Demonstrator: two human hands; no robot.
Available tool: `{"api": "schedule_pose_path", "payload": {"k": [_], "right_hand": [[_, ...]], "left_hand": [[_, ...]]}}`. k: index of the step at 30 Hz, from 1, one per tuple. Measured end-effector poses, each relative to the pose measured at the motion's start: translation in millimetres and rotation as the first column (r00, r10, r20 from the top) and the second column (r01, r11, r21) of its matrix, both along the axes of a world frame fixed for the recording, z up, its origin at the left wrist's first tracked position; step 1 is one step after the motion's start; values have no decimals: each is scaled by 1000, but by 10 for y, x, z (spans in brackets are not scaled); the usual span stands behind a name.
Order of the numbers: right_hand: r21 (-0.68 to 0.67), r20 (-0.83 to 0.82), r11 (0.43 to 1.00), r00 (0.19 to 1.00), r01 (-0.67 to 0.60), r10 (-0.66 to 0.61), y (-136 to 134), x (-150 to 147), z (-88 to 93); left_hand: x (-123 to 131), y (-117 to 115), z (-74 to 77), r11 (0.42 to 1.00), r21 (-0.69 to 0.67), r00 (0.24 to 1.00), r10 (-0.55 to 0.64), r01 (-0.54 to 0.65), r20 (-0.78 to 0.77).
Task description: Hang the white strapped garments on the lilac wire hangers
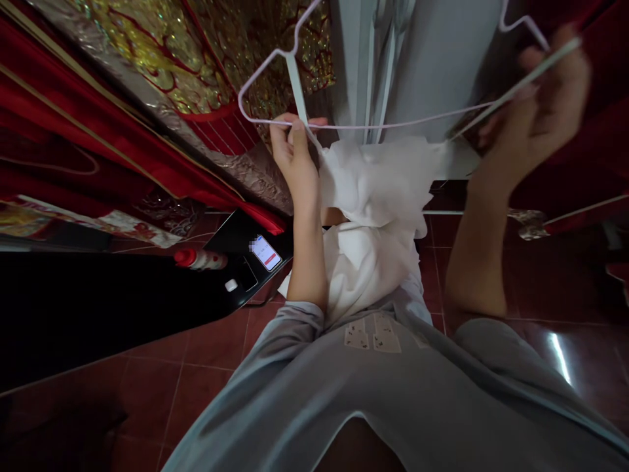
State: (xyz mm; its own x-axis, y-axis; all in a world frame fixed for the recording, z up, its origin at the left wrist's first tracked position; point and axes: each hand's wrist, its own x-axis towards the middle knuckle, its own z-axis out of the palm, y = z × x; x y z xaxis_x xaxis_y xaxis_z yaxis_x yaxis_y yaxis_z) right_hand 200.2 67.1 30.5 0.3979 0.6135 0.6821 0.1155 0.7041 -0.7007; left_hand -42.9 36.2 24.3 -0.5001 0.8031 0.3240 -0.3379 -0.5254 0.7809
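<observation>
A pale pink clothes hanger [383,126] hangs across the top of the view, its upper part out of frame. Below it hangs a white garment [368,177] with two thin straps. The left strap [296,85] loops over the hanger's left shoulder. My left hand [295,147] is closed on the hanger's lower bar beside that strap, thumb and fingers pinching. Stretched slantwise, the right strap [496,105] runs up to my right hand [555,108], which is slightly blurred and closed on it near the hanger's right end. The garment's lower part bunches at my lap.
On a black table [147,308] at left are a red-capped bottle [201,259], a lit phone [268,253], a dark phone [244,274] and a small white case [230,285]. Red and gold garments [211,59] hang at upper left. Dark red cloth [599,124] is at right, above red floor tiles [206,360].
</observation>
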Motion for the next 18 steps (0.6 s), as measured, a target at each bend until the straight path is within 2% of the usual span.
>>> {"api": "schedule_pose_path", "payload": {"k": [2,5,7,10,13,16,18], "right_hand": [[94,-129,990,987,105,-92,42,232,114],[-71,-103,986,982,149,-155,113,521,265],[-143,-43,979,987,146,-154,174,636,312],[-153,36,988,999,20,-15,265,692,296],[-81,137,988,980,-131,141,309,649,281],[1,290,977,935,-214,205,300,545,372],[5,369,972,904,-235,217,275,453,479]], "left_hand": [[-33,-11,58,1000,-16,1000,24,-24,5],[-24,-28,103,998,-60,999,32,-30,37],[1,-33,94,998,-52,999,39,-37,28],[18,-24,54,999,-14,999,48,-48,-13],[-3,-12,20,999,-12,998,42,-43,-52],[-31,-9,-1,999,-21,995,45,-47,-89],[-40,-12,-12,999,-23,994,46,-48,-99]]}}
